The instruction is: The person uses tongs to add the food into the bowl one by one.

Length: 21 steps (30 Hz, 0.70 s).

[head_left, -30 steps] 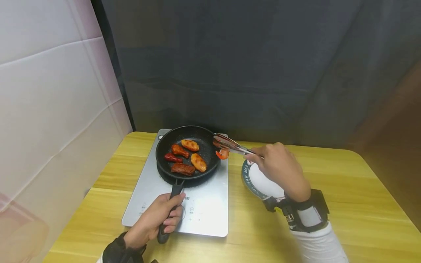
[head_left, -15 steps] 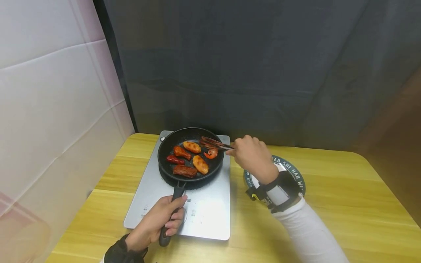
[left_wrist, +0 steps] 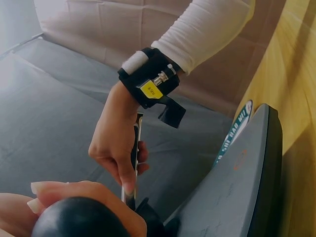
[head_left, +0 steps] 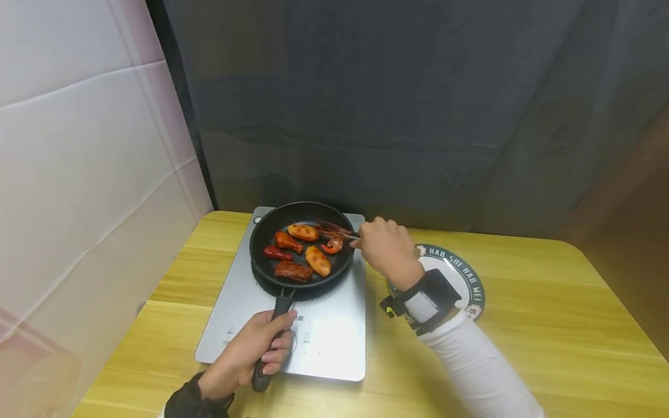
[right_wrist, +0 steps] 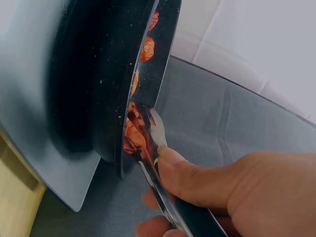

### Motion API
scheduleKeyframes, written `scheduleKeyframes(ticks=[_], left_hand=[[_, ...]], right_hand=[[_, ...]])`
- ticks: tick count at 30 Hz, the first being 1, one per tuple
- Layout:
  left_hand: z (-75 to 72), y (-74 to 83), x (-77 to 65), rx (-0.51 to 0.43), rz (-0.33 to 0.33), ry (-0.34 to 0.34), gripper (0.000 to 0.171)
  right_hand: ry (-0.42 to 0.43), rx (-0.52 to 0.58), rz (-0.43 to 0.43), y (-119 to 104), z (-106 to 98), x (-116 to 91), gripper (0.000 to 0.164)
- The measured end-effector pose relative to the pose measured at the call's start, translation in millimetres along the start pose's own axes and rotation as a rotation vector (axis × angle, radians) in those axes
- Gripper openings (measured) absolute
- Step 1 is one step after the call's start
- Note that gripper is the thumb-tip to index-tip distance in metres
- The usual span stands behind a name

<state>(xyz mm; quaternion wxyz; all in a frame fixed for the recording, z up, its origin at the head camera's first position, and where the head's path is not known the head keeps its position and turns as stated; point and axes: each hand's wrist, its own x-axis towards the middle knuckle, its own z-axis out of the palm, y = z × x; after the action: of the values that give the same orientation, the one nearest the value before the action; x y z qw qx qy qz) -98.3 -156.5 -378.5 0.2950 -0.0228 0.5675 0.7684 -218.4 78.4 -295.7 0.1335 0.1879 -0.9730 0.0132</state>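
Observation:
My left hand (head_left: 259,343) grips the black handle (head_left: 282,303) of a frying pan (head_left: 342,267). With thumb and fingers, my right hand (head_left: 389,249) holds metal tongs (head_left: 340,233), their tips inside the pan's right side. An orange shrimp (head_left: 332,246) lies at those tips; in the right wrist view the shrimp (right_wrist: 134,134) is between or against the tong ends, and whether they still clamp it I cannot tell. Also in the pan are two golden chicken wings (head_left: 317,261), a drumstick (head_left: 288,241), a dark red piece (head_left: 277,252) and a brown slab of meat (head_left: 293,271).
Under the pan is a silver induction cooktop (head_left: 334,348) on a wooden table (head_left: 549,302). A white plate with a green lettered rim (head_left: 473,281) sits right of it, partly beneath my right forearm. A dark curtain (head_left: 397,116) hangs behind, a pale one (head_left: 94,145) at left.
My right hand has moved left with the tongs, bringing the shrimp from beyond the pan's right rim into the pan. The left hand keeps its hold on the handle.

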Motion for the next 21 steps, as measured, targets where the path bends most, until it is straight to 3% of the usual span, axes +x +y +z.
scheduleKeyframes(ticks=[12, 17, 21], left_hand=[[1.0, 0.5, 0.1, -0.004, 0.000, 0.001, 0.036], [1.9, 1.1, -0.2, -0.005, -0.002, -0.008, 0.036], [1.4, 1.6, -1.1, 0.002, -0.003, -0.002, 0.036]], right_hand=[[-0.039, 0.020, 0.026, 0.9, -2.0, -1.1, 0.038], [-0.058, 0.083, 0.078, 3.9, -14.4, -5.5, 0.035], [-0.013, 0.157, 0.083, 12.1, -24.6, -11.8, 0.039]])
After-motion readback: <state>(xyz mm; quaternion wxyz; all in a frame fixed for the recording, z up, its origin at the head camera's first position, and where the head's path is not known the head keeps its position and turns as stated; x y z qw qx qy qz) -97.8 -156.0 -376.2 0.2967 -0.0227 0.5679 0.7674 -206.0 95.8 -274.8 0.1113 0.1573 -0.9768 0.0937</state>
